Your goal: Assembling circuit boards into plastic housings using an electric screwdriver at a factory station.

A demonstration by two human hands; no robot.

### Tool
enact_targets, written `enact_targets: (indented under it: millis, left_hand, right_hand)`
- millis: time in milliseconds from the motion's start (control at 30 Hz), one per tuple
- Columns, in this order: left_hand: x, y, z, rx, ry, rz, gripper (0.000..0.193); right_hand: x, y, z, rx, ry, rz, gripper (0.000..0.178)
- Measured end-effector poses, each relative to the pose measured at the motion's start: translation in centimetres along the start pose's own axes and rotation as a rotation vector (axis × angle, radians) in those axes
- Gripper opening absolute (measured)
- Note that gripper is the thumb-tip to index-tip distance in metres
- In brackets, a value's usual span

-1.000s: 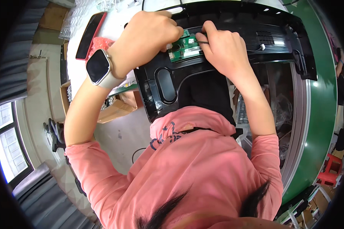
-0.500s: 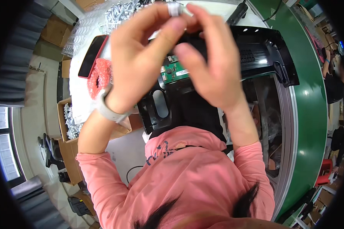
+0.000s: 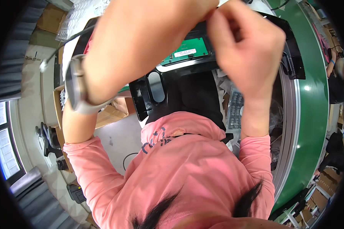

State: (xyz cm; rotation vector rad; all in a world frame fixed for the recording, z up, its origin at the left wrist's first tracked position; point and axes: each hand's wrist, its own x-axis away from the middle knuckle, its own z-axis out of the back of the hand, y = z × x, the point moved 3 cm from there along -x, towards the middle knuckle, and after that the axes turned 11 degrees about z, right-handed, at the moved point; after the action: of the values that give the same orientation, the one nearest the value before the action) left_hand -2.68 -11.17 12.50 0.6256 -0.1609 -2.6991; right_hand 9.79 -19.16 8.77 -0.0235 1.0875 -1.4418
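Observation:
My left hand [image 3: 160,32] is raised across the top of the view, its fingers hidden at the upper edge. My right hand [image 3: 252,47] is beside it, fingers curled into a pinch; what they hold, if anything, is hidden. A thin dark cable [image 3: 67,41] with a blurred whitish end stretches out to the left from behind my left forearm; whether a hand holds it does not show. Below the hands, a green circuit board [image 3: 198,45] with a white label lies in a long black plastic housing [image 3: 296,68], which has an oval opening near my lap.
A phone [image 3: 80,46] is partly covered by my left forearm. An open cardboard box [image 3: 116,112] stands at left. Several display strips [image 3: 235,110] lie below my right hand. A clear plastic tray [image 3: 80,19] is at the upper left; a green work surface [image 3: 305,114] runs along the right.
My left forearm has swung across the top and my right hand has moved right, its fingers now curled. The cable has come into view at left; the white piece between my fingers is hidden.

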Motion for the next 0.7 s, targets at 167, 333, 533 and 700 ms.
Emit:
enact_targets:
  millis: [167, 333, 533, 700]
  left_hand:
    - [2.8, -3.5, -5.5, -0.128, 0.118, -0.123, 0.018]
    - [4.6, -6.2, -8.3, -0.294, -0.261, -0.029, 0.02]
    - [4.9, -8.0, -9.6, -0.216, -0.412, 0.085, 0.012]
    - [4.9, -8.0, -9.7, -0.208, -0.396, 0.12, 0.013]
  right_hand:
    - [3.1, 3.4, -5.8, 0.361, -0.016, 0.328, 0.012]
    - [3.9, 7.4, -8.1, 0.135, -0.24, 0.269, 0.013]
    - [4.9, 9.9, -6.9, 0.206, -0.191, 0.098, 0.011]
    - [5.3, 10.3, -6.8, 0.489, -0.154, 0.051, 0.007]
